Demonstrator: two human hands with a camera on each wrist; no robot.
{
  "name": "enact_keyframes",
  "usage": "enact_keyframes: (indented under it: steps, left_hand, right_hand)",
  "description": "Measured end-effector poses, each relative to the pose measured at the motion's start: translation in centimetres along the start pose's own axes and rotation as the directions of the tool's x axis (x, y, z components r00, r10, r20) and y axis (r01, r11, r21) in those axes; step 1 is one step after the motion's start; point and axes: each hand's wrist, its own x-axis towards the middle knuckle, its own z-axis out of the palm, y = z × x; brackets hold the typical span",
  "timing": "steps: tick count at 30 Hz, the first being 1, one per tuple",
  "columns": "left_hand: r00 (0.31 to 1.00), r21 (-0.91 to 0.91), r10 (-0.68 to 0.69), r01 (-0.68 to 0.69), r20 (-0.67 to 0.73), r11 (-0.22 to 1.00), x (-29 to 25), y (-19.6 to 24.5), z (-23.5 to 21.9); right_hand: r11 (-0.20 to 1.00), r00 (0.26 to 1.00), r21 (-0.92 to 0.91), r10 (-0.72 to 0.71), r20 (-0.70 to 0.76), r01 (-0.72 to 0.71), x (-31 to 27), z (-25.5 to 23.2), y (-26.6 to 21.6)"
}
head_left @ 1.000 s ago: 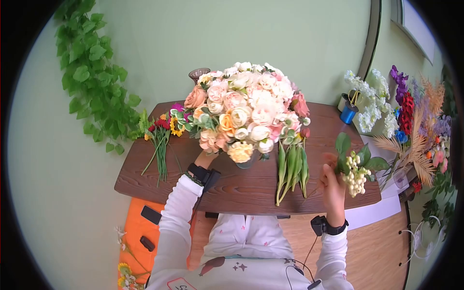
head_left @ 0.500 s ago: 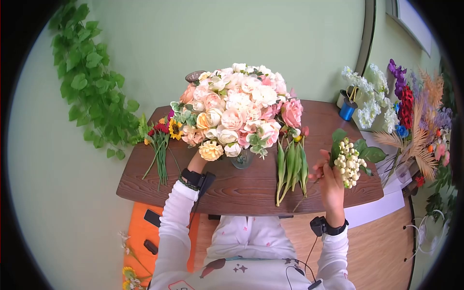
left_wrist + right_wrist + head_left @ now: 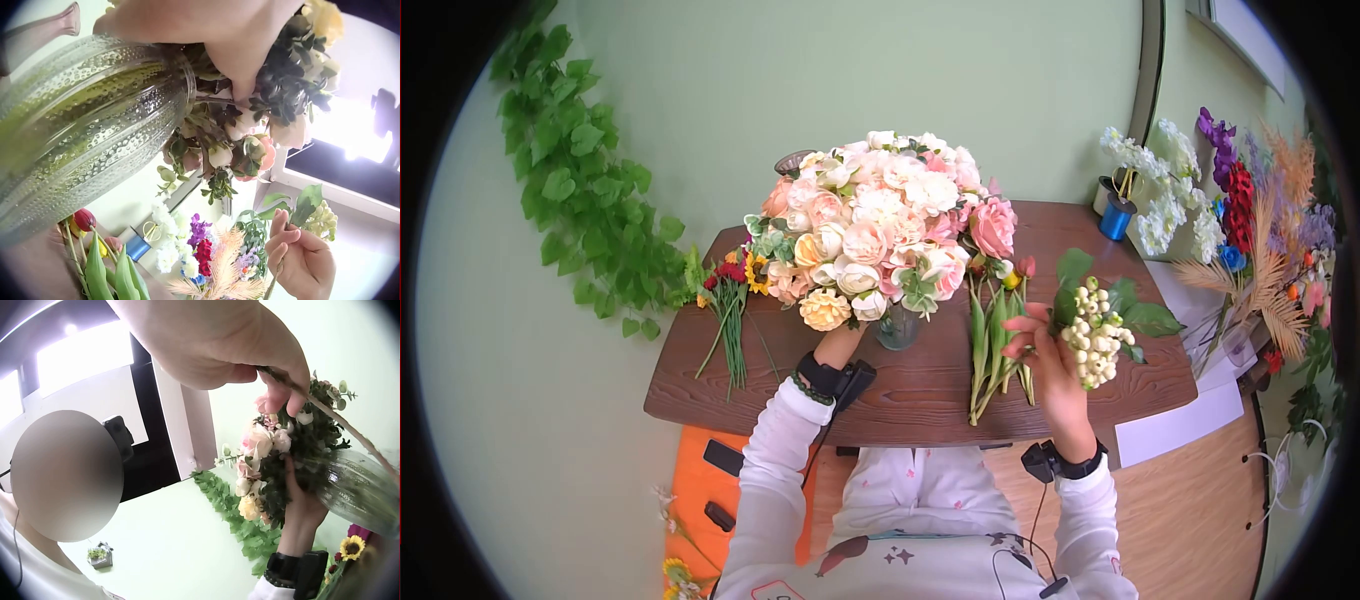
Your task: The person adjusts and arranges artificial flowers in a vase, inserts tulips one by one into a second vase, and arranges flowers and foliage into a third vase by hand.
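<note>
"Where's your left hand?"

"My left hand [image 3: 840, 346] is just under the blooms of the big bouquet [image 3: 882, 225], by the mouth of the glass vase [image 3: 100, 119]. It grips the stems there, with a digit pressed in among them; the blooms hide part of it."

"And the bouquet itself?"

"Above the vase's mouth, over the wooden table [image 3: 905, 408]: cream and pink blooms, with a pale yellow one low at the front."

"What's in the other hand?"

"My right hand [image 3: 1057, 380] pinches the thin brown stem of a white berry sprig [image 3: 1095, 340]. The berries and green leaves sit above my fingers, well apart from the vase."

"What's lying between?"

"The tulips [image 3: 992, 350], leaves and stems toward me, near my right fingers. On the bouquet's other side are green-stemmed cut flowers [image 3: 732, 325] with red heads, and a sunflower [image 3: 757, 272]."

"Anything farther off?"

"A blue container [image 3: 1117, 217] near the table's far right corner, and a leafy vine [image 3: 565, 170] hanging on the left wall."
</note>
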Motion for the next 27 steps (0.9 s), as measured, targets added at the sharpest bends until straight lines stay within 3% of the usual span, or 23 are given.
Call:
enact_keyframes:
  steps: [2,4,12,20,27]
  left_hand:
    - [1.000,0.001,0.001,-0.001,0.006,1.000,-0.2,0.6,-0.1]
    - [1.000,0.003,0.001,-0.001,0.013,1.000,6.3,-0.1,0.7]
    - [1.000,0.016,-0.008,0.007,0.028,1.000,6.2,-0.4,-0.3]
    - [1.000,0.017,-0.022,0.022,0.023,1.000,5.9,-0.8,-0.9]
    - [0.999,0.012,-0.033,0.033,0.018,0.999,6.2,-1.0,-1.1]
  right_hand:
    - [1.000,1.000,0.012,-0.012,0.008,0.012,0.4,0.6,0.4]
    - [0.999,0.999,0.010,-0.043,0.033,0.043,0.8,1.4,0.4]
    - [0.996,0.990,0.053,-0.076,0.119,0.070,4.2,4.5,0.7]
    - [0.983,0.990,0.141,-0.130,0.061,0.120,6.9,5.9,1.0]
    - [0.986,0.990,0.089,-0.141,0.022,0.139,5.2,6.0,1.2]
